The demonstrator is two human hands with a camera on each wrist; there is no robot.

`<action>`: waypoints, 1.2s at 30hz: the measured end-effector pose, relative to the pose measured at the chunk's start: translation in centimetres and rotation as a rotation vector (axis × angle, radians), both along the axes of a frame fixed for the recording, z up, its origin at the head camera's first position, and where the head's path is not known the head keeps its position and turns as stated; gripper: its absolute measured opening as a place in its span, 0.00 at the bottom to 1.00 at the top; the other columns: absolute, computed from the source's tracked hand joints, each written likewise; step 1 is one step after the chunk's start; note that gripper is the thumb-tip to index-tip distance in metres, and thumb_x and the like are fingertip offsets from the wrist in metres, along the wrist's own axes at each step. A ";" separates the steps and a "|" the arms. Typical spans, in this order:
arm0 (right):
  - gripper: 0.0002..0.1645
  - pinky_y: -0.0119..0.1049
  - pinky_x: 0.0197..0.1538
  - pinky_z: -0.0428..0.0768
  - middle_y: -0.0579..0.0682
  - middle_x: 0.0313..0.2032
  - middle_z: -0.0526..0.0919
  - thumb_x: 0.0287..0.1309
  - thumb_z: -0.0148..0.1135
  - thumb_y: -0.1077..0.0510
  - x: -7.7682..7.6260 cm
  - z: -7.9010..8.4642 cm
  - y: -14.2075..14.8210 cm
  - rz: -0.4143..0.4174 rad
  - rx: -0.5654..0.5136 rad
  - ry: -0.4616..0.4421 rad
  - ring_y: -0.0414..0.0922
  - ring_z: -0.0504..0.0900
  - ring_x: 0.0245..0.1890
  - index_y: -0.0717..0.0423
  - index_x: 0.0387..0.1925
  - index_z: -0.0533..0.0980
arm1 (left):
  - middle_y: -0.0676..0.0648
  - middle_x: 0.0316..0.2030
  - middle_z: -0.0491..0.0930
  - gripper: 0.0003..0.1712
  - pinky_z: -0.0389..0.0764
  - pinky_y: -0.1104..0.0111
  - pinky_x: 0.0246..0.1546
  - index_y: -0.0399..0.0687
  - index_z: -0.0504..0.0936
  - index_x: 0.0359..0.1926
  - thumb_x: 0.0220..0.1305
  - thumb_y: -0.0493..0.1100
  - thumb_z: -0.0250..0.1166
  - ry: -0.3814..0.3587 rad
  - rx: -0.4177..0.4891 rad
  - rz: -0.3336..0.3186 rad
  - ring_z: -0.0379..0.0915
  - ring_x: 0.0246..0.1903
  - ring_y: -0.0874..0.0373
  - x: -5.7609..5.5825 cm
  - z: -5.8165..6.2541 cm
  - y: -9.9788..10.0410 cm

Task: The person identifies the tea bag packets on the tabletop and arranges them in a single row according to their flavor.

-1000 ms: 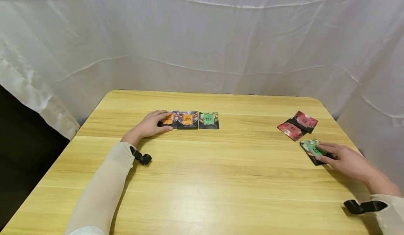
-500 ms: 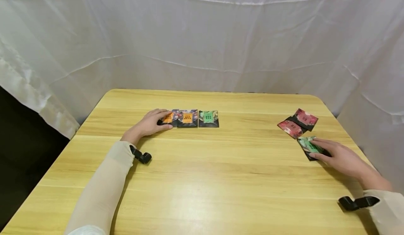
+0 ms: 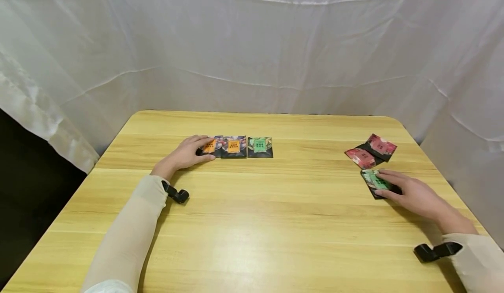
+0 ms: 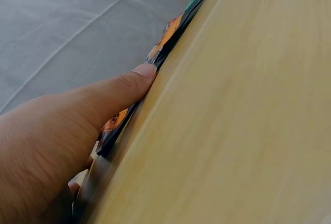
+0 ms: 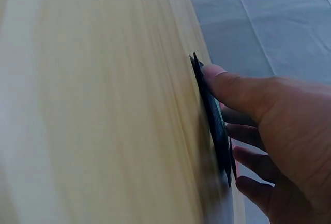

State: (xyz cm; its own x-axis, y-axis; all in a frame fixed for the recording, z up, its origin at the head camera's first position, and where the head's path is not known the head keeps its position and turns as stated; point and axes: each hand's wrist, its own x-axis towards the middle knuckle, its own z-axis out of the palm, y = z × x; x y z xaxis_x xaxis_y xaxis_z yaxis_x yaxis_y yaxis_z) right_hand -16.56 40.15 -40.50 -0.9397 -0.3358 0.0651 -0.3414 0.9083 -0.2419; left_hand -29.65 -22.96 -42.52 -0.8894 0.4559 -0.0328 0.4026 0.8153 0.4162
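Note:
My left hand (image 3: 184, 156) rests at the left end of a row of packets, thumb and fingers spread over an orange-labelled packet (image 3: 208, 146). Its thumb presses that packet's near edge in the left wrist view. Beside it lie another orange-labelled packet (image 3: 234, 147) and a green-labelled packet (image 3: 260, 148). On the right, my right hand (image 3: 417, 199) holds a second green-labelled packet (image 3: 372, 181) between thumb and fingers. In the right wrist view the thumb lies at one end of this dark packet (image 5: 211, 115), with several fingers bent along its far side; the fingers partly cover its label.
Two red packets (image 3: 381, 147) overlap askew just beyond the right hand. The wooden table (image 3: 252, 223) ends at a pale curtain (image 3: 252, 43) behind it. A black band with a small device (image 3: 177, 194) sits on each wrist.
My right hand has moved left with the green-labelled packet, bringing it below the red packets. The left hand and the row of packets stay in place.

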 end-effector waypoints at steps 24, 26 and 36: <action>0.33 0.60 0.59 0.70 0.58 0.63 0.72 0.64 0.61 0.40 -2.2 0.0 -7.6 0.204 0.012 0.019 0.61 0.70 0.62 0.55 0.63 0.75 | 0.40 0.74 0.51 0.47 0.44 0.39 0.68 0.55 0.55 0.77 0.64 0.70 0.56 0.010 0.001 -0.001 0.39 0.73 0.38 0.0 -0.1 -0.1; 0.34 0.60 0.60 0.70 0.58 0.64 0.72 0.64 0.60 0.39 -2.4 0.1 -8.1 0.198 0.023 0.005 0.60 0.70 0.62 0.54 0.64 0.75 | 0.40 0.74 0.51 0.47 0.44 0.39 0.68 0.55 0.55 0.77 0.64 0.70 0.56 0.011 0.000 -0.003 0.39 0.73 0.37 0.1 -0.1 -0.1; 0.36 0.61 0.62 0.67 0.57 0.65 0.70 0.65 0.58 0.36 -3.7 0.0 -10.8 0.203 0.026 -0.040 0.60 0.69 0.64 0.52 0.66 0.73 | 0.40 0.74 0.51 0.47 0.44 0.38 0.68 0.56 0.55 0.77 0.65 0.70 0.56 0.013 -0.007 -0.005 0.39 0.73 0.37 0.0 -0.2 -0.1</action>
State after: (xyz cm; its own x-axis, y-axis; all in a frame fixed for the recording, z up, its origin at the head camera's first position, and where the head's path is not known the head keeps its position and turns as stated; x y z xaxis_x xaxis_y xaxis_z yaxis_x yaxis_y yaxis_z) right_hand -20.27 29.34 -40.48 -0.8541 -0.5198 0.0184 -0.5088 0.8278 -0.2363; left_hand -29.67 -23.07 -42.70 -0.8875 0.4601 -0.0245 0.4119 0.8161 0.4053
